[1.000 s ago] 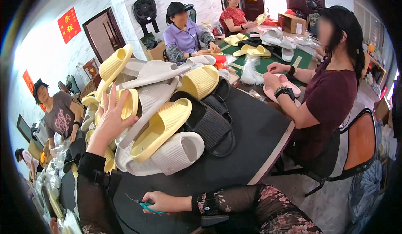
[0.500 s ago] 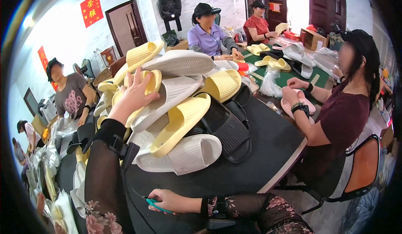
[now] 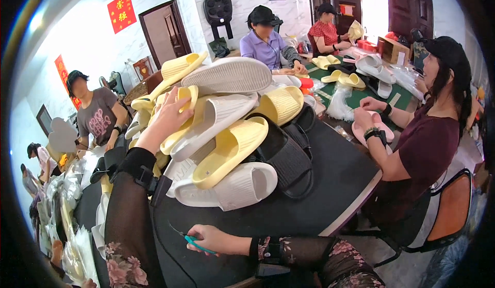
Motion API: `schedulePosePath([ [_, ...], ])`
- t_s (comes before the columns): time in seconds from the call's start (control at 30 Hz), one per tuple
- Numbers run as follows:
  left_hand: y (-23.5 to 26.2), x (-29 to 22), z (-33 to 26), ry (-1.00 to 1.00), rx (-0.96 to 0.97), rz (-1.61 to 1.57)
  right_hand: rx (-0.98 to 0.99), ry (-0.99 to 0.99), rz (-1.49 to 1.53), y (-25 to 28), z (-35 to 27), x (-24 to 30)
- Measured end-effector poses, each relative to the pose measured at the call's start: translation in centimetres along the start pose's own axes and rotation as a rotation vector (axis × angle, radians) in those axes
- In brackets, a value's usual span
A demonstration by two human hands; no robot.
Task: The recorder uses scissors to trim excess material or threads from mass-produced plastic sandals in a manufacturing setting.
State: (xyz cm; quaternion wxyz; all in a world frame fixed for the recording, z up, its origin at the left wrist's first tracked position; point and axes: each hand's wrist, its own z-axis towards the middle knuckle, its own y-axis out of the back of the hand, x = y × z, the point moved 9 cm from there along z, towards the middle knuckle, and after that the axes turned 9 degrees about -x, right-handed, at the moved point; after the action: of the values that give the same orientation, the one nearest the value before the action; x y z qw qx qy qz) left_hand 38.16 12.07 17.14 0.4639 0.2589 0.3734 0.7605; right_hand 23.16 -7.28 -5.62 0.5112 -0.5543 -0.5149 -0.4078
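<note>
The left hand reaches up to about ten o'clock, its fingers spread and pressed against a yellow slipper in the heap; the hand lies on the slipper but is not closed around it. The right hand rests low at six o'clock on the black table, curled tight around small scissors with teal handles, the blades pointing toward nine o'clock.

The heap of slippers fills the middle of the table. A white slipper lies sole-up on top at twelve o'clock, another yellow slipper slants down through the centre, a second white slipper sits at the bottom of the heap, and a black slipper lies just beside it toward three o'clock.

At two o'clock a cardboard box stands on the green table far back; what it holds cannot be told. More yellow slippers lie on that table.

A person in a maroon shirt sits at three o'clock holding a pink slipper. A person in a purple shirt sits at twelve o'clock.
</note>
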Motion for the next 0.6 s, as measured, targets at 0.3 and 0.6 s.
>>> schedulePosePath([
  [0.3, 4.7, -4.0, -4.4, -0.078, 0.031, -0.271, -0.039, 0.034, 0.041, 0.9, 0.2, 0.5],
  [0.6, 11.3, -8.7, -13.8, -0.119, 0.075, -0.293, -0.065, 0.013, 0.020, 0.2, -0.3, 0.6],
])
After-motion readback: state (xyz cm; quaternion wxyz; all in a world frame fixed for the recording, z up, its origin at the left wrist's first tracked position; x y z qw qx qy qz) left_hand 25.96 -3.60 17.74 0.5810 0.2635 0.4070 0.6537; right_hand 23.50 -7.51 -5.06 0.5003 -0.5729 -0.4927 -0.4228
